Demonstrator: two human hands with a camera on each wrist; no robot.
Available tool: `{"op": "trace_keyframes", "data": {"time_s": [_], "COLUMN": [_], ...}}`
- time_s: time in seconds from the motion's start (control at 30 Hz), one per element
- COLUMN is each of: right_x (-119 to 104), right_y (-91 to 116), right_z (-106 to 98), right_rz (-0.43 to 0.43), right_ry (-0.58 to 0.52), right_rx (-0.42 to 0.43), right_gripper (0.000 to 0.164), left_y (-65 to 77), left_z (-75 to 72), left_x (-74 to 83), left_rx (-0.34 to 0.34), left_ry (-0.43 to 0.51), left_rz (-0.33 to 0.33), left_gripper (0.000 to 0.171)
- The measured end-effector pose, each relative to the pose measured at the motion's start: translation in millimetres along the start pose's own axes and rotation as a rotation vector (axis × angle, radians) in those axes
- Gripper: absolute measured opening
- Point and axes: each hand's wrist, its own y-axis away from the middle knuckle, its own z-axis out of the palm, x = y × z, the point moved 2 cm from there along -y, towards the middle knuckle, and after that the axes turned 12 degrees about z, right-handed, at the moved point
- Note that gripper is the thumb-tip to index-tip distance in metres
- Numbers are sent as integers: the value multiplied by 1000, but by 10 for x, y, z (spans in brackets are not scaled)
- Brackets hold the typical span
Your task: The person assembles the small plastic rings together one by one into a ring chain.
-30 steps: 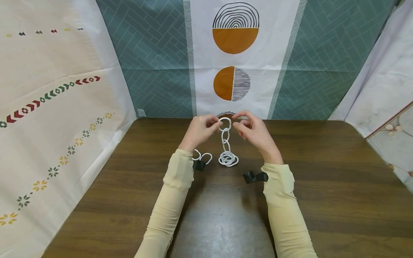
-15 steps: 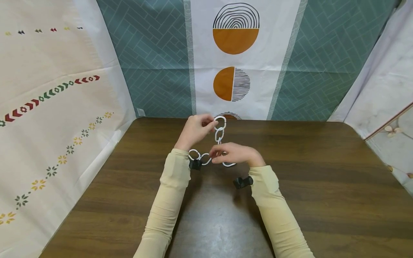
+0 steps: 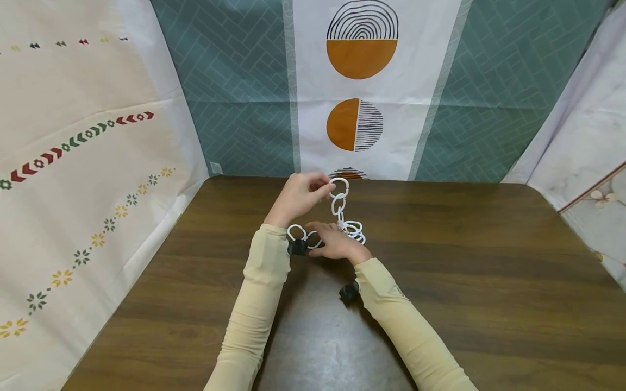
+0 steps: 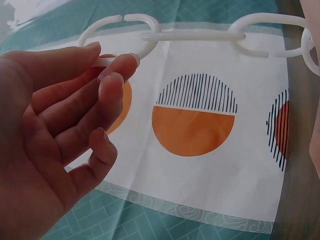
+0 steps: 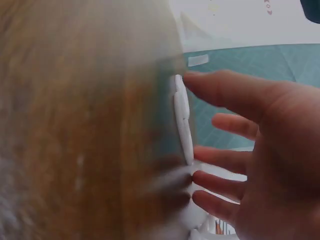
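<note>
My left hand [image 3: 298,198] pinches the top link of a white plastic chain [image 3: 348,188] between thumb and fingers. From there the chain hangs down, its lower links lying in a heap [image 3: 357,224] on the table. In the left wrist view, the pinched link [image 4: 153,31] has a small gap in its ring. My right hand [image 3: 336,242] is low over the table, left of the heap, with fingers spread around two loose white links [image 3: 295,225]. In the right wrist view these links [image 5: 182,120] appear edge-on near the thumb and fingertips; whether they are touched, I cannot tell.
A brown wooden table [image 3: 469,260] spreads beneath both hands. Behind its far edge hangs a patterned cloth [image 3: 244,108], with a pale embroidered cloth [image 3: 98,179] at the left. Black camera mounts [image 3: 349,292] sit at the wrists.
My right hand has left the top link and moved down and left to the loose links. The left hand keeps its pinch; the chain's lower heap has shifted slightly right.
</note>
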Motion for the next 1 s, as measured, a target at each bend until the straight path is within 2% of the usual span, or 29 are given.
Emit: {"op": "trace_keyframes", "data": {"time_s": [0.3,0.53,0.77,1.0], "right_x": [-28,-28,9,63], "right_y": [11,30,52,67], "right_z": [3,8,-58,-175], "right_rz": [18,-8,-96,-297], "right_ry": [56,43,33,44], "right_rx": [37,37,13,-62], "right_gripper": [57,52,38,34], "left_y": [-18,-8,-9,-7], "left_z": [-22,-5,11,20], "left_x": [56,28,9,-6], "left_rx": [-12,-17,-18,-29], "left_ry": [-17,-9,-17,-19], "left_rz": [17,20,21,25], "left_gripper": [14,15,14,15]}}
